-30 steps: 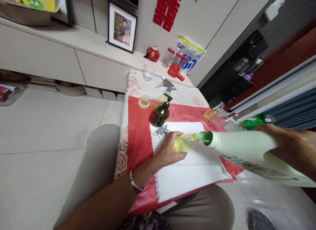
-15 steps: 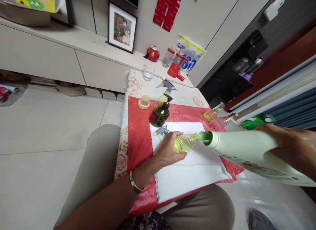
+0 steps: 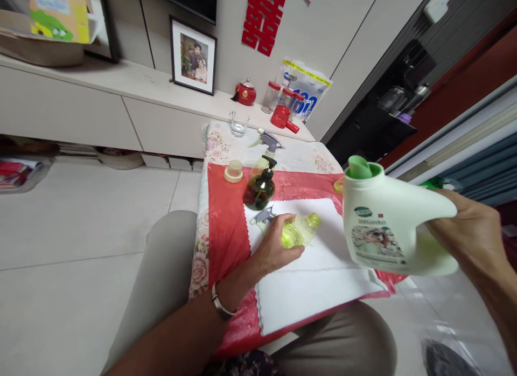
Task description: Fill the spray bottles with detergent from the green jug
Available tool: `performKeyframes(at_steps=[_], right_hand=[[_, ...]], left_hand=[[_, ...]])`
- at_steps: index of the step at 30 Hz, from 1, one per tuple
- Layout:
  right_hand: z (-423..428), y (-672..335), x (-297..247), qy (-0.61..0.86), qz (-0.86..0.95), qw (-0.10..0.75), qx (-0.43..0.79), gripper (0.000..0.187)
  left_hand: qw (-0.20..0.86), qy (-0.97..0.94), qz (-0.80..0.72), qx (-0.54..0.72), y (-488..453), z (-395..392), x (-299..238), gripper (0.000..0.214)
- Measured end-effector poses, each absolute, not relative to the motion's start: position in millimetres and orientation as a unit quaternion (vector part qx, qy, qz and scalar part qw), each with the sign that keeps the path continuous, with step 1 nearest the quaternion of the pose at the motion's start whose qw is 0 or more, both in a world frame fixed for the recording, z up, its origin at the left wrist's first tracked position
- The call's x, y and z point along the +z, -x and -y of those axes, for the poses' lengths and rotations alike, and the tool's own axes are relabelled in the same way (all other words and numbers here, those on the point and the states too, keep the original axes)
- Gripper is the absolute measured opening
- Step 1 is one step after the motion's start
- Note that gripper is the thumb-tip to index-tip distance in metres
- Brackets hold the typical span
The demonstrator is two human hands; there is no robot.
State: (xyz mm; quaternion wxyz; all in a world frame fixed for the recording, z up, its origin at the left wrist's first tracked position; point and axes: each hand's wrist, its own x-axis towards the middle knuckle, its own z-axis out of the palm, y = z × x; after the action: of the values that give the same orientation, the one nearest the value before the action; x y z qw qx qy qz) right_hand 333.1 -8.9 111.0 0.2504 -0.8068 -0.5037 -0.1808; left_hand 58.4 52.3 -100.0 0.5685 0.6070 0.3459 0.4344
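Lower-centre cloth [image 3: 311, 292] likely catches drips; your left hand [image 3: 274, 246] grasps a bottle [image 3: 302, 230], your right hand [image 3: 472, 228] a jug [image 3: 377, 217], mouth-up, presumably against spills.

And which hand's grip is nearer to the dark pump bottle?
Left. The left grip is in front of the dark pump bottle; the right grip, on the jug, is far to its right.

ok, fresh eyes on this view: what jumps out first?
Probably the large pale green plastic jug at the right, held by its handle in the right hand. Next, the small clear yellow-green plastic bottle near the middle, in the left hand, tilted with its open mouth up and to the right. Behind, red cut-out characters stand out high on the pale grey wall.
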Motion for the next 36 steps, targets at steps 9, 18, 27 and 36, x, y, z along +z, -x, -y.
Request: performKeyframes(at_steps=[9,18,27,36], right_hand=[[-38.9,-343.0,20.3,0.803,0.344,0.484,-0.042,0.031],[-71.2,-332.4,-55.1,0.761,0.305,0.572,-0.029,0.033],[-41.4,-325.2,-55.2,0.763,0.349,0.54,-0.067,0.041],[18.5,-256.6,-95.0,0.694,0.501,0.506,-0.106,0.036]], left_hand=[[0.566,-0.636,-0.326,0.41,-52.4,-56.3,-98.4,0.069],[0.598,-0.62,-0.361,0.359,-49.2,-53.5,-87.1,0.078],[0.55,-0.647,-0.341,0.403,-51.8,-51.1,-90.5,0.073],[0.497,-0.676,-0.336,0.427,-55.0,-51.0,-98.1,0.081]])
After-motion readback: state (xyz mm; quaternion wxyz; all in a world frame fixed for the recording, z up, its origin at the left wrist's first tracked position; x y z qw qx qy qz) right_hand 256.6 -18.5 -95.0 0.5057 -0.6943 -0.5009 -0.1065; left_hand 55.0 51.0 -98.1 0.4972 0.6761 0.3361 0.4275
